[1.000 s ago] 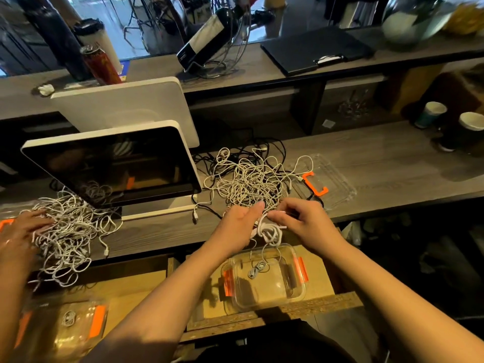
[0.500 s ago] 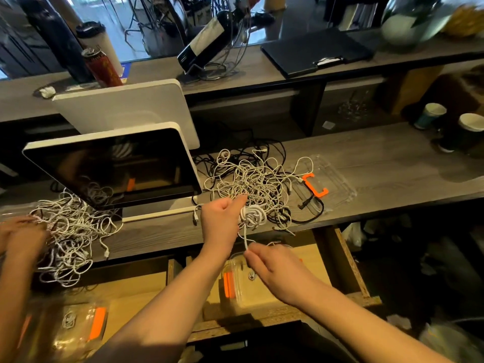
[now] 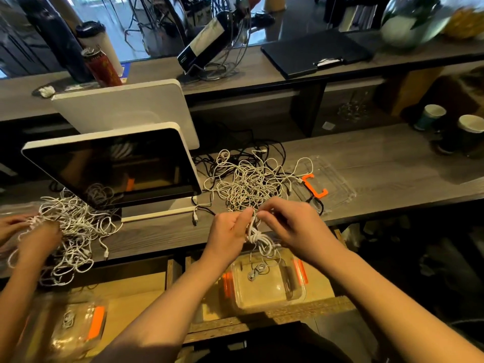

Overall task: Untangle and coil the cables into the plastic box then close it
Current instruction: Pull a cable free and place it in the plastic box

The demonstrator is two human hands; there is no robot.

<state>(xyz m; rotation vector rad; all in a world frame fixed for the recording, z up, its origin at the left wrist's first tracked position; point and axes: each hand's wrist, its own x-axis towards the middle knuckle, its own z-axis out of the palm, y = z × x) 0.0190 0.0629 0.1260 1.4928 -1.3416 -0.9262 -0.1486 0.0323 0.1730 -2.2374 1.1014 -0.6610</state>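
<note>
- Just below the middle of the frame the left hand [image 3: 228,233] and the right hand [image 3: 290,227] meet over a small white cable bundle [image 3: 258,239]; both have their fingers curled and pinching it, the left at the bundle's left side, the right at the strand rising from its top.
- The bundle hangs directly under the two grips, its loose loops drooping toward the open plastic box [image 3: 264,282] in the lower centre, which already holds one small coil [image 3: 256,271].
- Above the hands, the strand runs up into the tangled pile [image 3: 248,183] on the wooden counter [image 3: 379,163], so the bundle does not look free of it yet.
- The cable looks light, thin and limp: it will sag, spring open and snag on neighbouring loops, so pinching across the wraps at the knotted waist seems the surest hold.
- The clear lid [image 3: 330,179] with its orange clip [image 3: 314,186] lies to the right of the pile, apart from the box.
- At the left edge another person's hands [image 3: 34,237] work a second tangle [image 3: 76,229] beside a monitor [image 3: 112,166].
</note>
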